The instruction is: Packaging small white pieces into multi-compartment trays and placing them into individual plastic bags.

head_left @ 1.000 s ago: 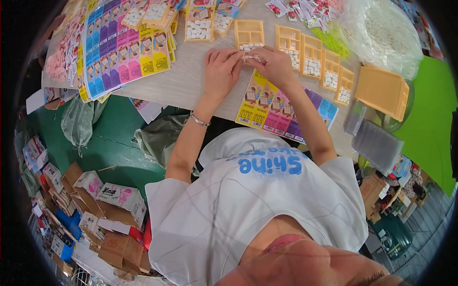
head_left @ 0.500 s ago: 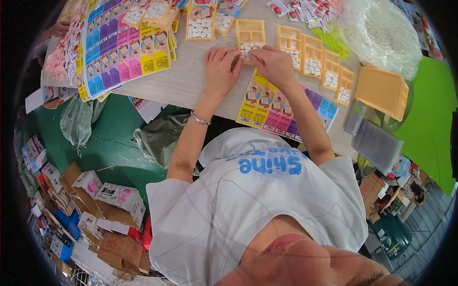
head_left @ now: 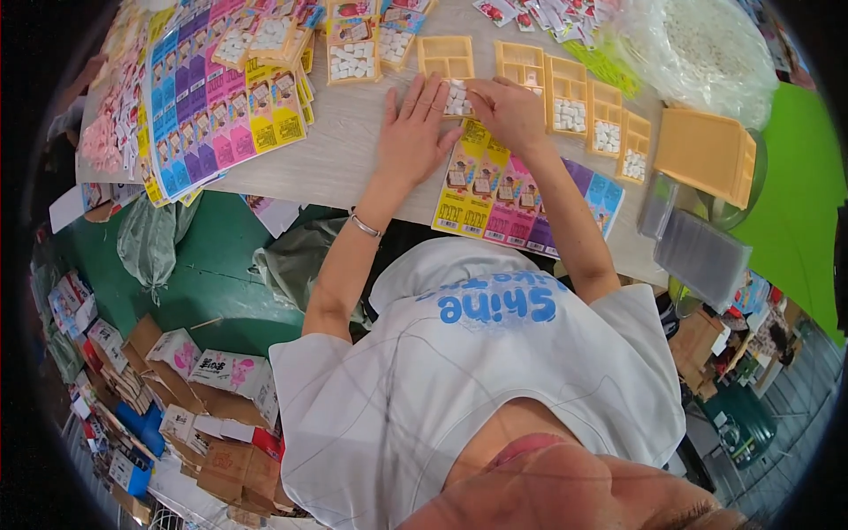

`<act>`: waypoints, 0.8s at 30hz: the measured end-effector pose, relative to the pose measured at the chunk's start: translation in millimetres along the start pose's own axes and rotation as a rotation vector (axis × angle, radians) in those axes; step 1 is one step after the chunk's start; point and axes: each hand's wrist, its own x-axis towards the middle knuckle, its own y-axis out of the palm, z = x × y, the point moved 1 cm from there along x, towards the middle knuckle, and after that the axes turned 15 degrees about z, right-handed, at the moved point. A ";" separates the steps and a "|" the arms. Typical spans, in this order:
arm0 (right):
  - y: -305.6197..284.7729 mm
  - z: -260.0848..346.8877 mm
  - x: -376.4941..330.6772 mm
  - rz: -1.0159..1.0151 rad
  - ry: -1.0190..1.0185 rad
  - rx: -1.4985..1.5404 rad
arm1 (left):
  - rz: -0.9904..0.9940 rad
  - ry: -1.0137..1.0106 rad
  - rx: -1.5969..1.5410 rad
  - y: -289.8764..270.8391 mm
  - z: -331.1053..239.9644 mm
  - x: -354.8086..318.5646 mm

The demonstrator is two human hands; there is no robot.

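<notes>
Left hand [head_left: 413, 132]: lies flat on the table [head_left: 353, 159], palm down, fingers spread and pointing away; its fingertips touch the left edge of the tray [head_left: 457, 99]. It holds nothing.
Right hand [head_left: 505, 110]: curled over the right side of the tray, thumb and forefinger drawn together over the white pieces; whether they pinch one I cannot tell.
Tray: small, orange, filled with white pieces; it lies on the table between the two hands, just beyond the card sheet [head_left: 521, 196].
Card sheet: a strip of yellow, pink, purple and blue printed cards, flat on the table under the right wrist, reaching to the near edge.
Row of trays [head_left: 583, 110]: more orange trays with white pieces, side by side to the right of the hands.
Empty tray [head_left: 446, 55]: orange, just beyond the left fingertips.
Stack [head_left: 707, 155]: plain orange trays piled far right.
Bag [head_left: 707, 44]: clear plastic with white pieces, at the far right of the table.
Sheets left [head_left: 212, 106]: a fan of coloured card sheets, with filled trays on them.
Boxes [head_left: 212, 389]: cardboard cartons on the floor at lower left.
Bracelet [head_left: 364, 226]: thin, on the left wrist.
</notes>
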 end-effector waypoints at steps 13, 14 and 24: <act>-10.8 -16.4 -11.6 0.092 0.393 1.298 | -0.043 0.134 -0.174 6.6 11.2 21.9; -9.0 -16.4 -10.5 0.082 0.338 1.206 | -0.102 0.128 -0.247 6.8 12.4 23.1; 0.6 -3.4 -8.6 0.080 0.113 0.297 | -0.048 0.028 0.032 -4.8 5.0 28.1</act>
